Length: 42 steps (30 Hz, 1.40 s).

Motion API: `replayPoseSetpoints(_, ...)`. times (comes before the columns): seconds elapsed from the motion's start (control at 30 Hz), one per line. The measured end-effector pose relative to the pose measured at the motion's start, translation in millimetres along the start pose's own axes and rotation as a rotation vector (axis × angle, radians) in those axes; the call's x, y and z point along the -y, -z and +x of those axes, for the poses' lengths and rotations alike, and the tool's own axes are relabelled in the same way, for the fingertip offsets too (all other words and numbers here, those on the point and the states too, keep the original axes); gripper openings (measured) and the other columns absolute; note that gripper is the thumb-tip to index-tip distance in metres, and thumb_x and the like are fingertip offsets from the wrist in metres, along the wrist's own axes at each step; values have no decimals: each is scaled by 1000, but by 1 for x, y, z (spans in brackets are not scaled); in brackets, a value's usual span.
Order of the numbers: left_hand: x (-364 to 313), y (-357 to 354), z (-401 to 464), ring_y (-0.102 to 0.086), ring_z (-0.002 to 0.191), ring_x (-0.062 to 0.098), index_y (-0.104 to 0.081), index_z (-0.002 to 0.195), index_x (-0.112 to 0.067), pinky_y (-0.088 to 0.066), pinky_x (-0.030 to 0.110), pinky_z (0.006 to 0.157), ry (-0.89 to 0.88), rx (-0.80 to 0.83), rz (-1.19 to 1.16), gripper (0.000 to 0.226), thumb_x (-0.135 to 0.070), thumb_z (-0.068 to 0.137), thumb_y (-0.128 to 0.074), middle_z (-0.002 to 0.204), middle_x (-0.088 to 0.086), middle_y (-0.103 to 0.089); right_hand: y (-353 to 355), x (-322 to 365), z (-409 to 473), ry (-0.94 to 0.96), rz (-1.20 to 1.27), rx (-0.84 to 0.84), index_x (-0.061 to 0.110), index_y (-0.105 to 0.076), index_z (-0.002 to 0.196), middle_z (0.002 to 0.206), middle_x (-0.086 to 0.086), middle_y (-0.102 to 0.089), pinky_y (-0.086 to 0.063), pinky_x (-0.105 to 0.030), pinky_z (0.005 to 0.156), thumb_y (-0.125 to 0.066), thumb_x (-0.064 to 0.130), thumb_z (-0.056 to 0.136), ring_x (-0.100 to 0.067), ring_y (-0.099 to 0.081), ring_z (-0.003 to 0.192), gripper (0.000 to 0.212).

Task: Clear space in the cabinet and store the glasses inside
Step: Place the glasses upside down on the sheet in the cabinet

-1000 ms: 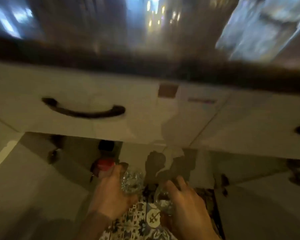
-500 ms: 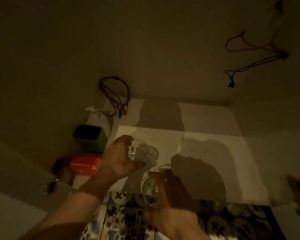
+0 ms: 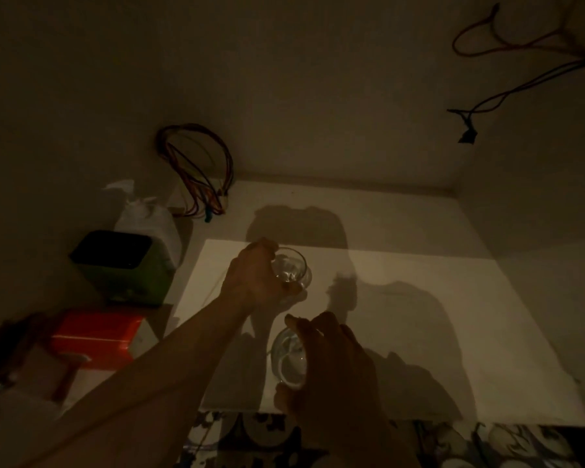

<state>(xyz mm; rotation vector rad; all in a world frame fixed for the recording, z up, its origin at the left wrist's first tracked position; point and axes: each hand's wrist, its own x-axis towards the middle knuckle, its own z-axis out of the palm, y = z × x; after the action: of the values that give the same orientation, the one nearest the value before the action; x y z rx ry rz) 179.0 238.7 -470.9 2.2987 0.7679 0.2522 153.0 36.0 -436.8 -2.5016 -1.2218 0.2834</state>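
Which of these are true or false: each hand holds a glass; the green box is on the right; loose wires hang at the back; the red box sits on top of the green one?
1. Each hand holds a glass: true. The left hand grips one glass, the right hand another glass.
2. False: the green box is on the left.
3. True: wires.
4. False: the red box sits nearer, beside it.
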Motion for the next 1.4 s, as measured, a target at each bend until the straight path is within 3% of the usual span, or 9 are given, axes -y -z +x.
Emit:
replayPoseSetpoints(0.1,5,-9,1,-61,105,22,-54,128,-20,-49,31,86,-18,-23,-19,81,-44,59,-89,117,0,-62,-3,-5,2,-14,-15,19,40,-23,151,142,12,-32,-46,-28,95,-72,51,74,-15,-39,126,92)
replayPoseSetpoints(0.2,4,-9,4,-60,111,21,-52,132,-20,-50,35,93,-9,-16,-16,92,-49,55,-92,124,0,-61,-7,-7,4,-22,-19,56,40,-22,152,143,9,-32,-44,-30,99,-72,51,75,-19,-37,130,92)
replayPoseSetpoints(0.4,6,-5,8,-56,121,24,-44,140,-21,-48,38,100,-9,65,-22,102,-55,55,-89,134,1,-55,-20,-1,13,-63,7,12,34,-26,146,136,10,-38,-47,-30,91,-74,52,69,-16,-43,122,92)
replayPoseSetpoints(0.5,5,7,5,-52,127,23,-33,149,-23,-47,40,103,26,62,-34,118,-72,53,-81,144,1,-49,-21,1,21,-93,27,-36,29,-35,136,124,10,-45,-46,-28,83,-78,53,65,-16,-48,114,86)
replayPoseSetpoints(0.73,20,46,-8,-61,114,18,-45,144,-19,-49,36,97,35,-155,-65,69,-59,89,-59,135,1,-60,-22,16,40,-103,50,-41,23,-37,140,127,3,-45,-46,-32,91,-75,48,72,-23,-46,119,82)
replayPoseSetpoints(1.07,22,55,-34,-52,126,24,-39,148,-19,-44,39,102,-39,-96,76,63,-54,97,-49,143,6,-52,-30,20,44,-142,67,-77,23,-32,145,133,-1,-45,-50,-37,93,-74,54,76,-27,-45,123,86)
replayPoseSetpoints(1.2,16,53,-44,-44,134,25,-31,152,-22,-36,37,105,-77,-30,209,67,-60,98,-38,150,7,-45,-19,17,36,-153,82,-152,29,-33,145,127,5,-49,-49,-36,83,-54,73,81,-20,-52,116,81)
replayPoseSetpoints(1.3,8,49,-53,-38,139,26,-27,155,-22,-30,40,113,-97,3,309,72,-64,97,-29,155,8,-39,-1,9,31,-180,21,-205,27,-38,142,125,2,-54,-48,-36,82,-44,62,93,-20,-55,112,60)
replayPoseSetpoints(1.4,-4,45,-60,-20,149,25,-17,158,-29,-14,44,122,-97,91,435,72,-67,97,-20,164,5,-23,18,-2,29,-194,-68,-178,25,-37,146,130,-3,-54,-48,-39,87,-26,62,99,-24,-55,116,61)
